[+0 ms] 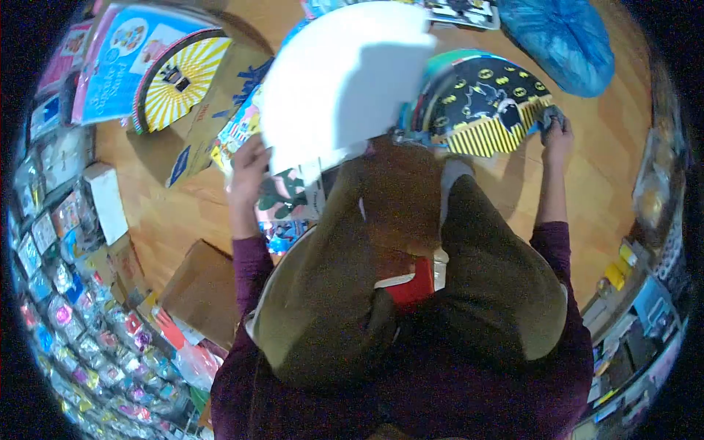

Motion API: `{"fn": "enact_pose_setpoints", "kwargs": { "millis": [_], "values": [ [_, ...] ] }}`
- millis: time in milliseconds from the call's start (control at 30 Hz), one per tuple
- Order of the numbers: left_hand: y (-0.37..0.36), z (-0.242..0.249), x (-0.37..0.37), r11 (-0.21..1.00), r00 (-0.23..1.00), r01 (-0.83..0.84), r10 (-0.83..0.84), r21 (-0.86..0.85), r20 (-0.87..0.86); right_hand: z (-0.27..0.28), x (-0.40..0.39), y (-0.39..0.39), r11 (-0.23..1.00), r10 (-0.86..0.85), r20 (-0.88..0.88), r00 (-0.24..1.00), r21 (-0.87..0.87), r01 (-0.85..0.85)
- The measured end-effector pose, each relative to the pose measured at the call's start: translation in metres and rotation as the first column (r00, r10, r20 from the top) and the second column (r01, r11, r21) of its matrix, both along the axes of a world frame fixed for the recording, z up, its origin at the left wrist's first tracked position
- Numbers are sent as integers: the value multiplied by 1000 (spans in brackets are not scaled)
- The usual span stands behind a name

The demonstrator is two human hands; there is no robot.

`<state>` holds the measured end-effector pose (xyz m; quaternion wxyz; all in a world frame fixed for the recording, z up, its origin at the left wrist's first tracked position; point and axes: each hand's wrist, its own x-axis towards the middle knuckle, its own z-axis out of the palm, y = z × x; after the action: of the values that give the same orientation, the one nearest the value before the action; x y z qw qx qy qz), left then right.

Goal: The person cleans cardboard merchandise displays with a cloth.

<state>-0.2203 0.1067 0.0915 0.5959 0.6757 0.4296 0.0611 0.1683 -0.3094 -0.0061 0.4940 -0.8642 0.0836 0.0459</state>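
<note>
A white fan-shaped sheet (315, 95) stands out brightly in front of me, tilted over other items. My left hand (249, 172) is closed at its lower left edge, gripping it. To the right lies a black and yellow fan-shaped sheet (480, 103) with a bat print, on top of several similar coloured sheets. My right hand (557, 139) is closed around a crumpled grey cloth (548, 117) beside that sheet's right corner. Printed packs (282, 194) lie under and beside the white sheet near my left hand.
A cardboard box (209, 110) with a yellow-rayed fan sheet (180, 81) and a blue cupcake-stand pack (121, 62) is at upper left. A blue plastic bag (565, 40) lies at upper right. Many small packets (81, 315) line the left; another brown carton (202, 290) sits lower left.
</note>
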Motion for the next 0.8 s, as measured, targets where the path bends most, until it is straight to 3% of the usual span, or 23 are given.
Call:
{"fn": "enact_pose_setpoints", "kwargs": {
  "millis": [33, 133, 233, 267, 300, 333, 367, 400, 433, 467, 500, 533, 567, 600, 633, 667, 733, 767, 800],
  "values": [
    [14, -8, -17, 998, 999, 40, -40, -40, -1, -7, 2, -6, 992, -9, 42, 999, -126, 14],
    [35, -24, -54, 998, 991, -57, 52, -38, -123, -9, -12, 1, 999, 42, 206, 978, -26, -38],
    [49, -35, -69, 995, 977, 8, -29, -97, -211, -12, -18, 13, 990, 118, 330, 936, -108, -87],
    [45, -34, -64, 942, 950, 86, 21, 324, -313, -10, -21, 17, 990, 116, 331, 937, -114, -82],
    [39, -31, -58, 713, 919, 191, 112, 675, -379, -7, -25, 24, 970, 191, 351, 917, -209, -122],
    [32, -24, -44, 716, 919, 190, 111, 672, -378, -4, -28, 32, 940, 268, 362, 893, -302, -160],
    [25, -17, -27, 601, 943, 209, 84, 771, -321, 1, -32, 40, 938, 271, 360, 893, -306, -162],
    [16, -8, -6, 472, 962, 214, 48, 855, -268, 7, -38, 49, 878, 436, 436, 787, -399, -265],
    [-1, 0, 19, 558, 976, 212, -85, 802, -199, 10, -43, 56, 797, 585, 487, 649, -496, -345],
    [-22, 5, 46, 636, 972, 222, -208, 739, -113, 9, -48, 62, 796, 586, 486, 648, -496, -347],
    [-43, 5, 69, 595, 922, 347, -359, 725, -147, 5, -52, 67, 757, 635, 435, 638, -516, -401],
    [-60, -1, 88, 636, 824, 485, -562, 600, -70, 1, -55, 71, 716, 680, 383, 625, -533, -452],
    [-81, -7, 105, 689, 755, 605, -656, 399, -13, -6, -56, 72, 665, 720, 309, 621, -562, -492],
    [-92, -26, 121, 547, 620, 708, -784, 446, -24, -11, -63, 72, 666, 718, 307, 625, -564, -489],
    [-106, -42, 133, 563, 587, 774, -810, 290, 7, -17, -70, 73, 595, 749, 222, 625, -640, -486],
    [-114, -65, 142, 562, 584, 775, -812, 288, 14, -22, -76, 73, 514, 770, 133, 624, -709, -483],
    [-127, -97, 155, 517, 515, 856, -849, 21, -119, -26, -78, 72, 480, 787, 99, 609, -718, -503],
    [-132, -103, 158, 518, 516, 855, -849, 16, -115, -26, -78, 73, 471, 784, 78, 615, -721, -509],
    [-136, -104, 161, 606, 599, 773, -794, -188, -101, -22, -78, 76, 460, 783, 54, 620, -721, -518]
  ]
}}
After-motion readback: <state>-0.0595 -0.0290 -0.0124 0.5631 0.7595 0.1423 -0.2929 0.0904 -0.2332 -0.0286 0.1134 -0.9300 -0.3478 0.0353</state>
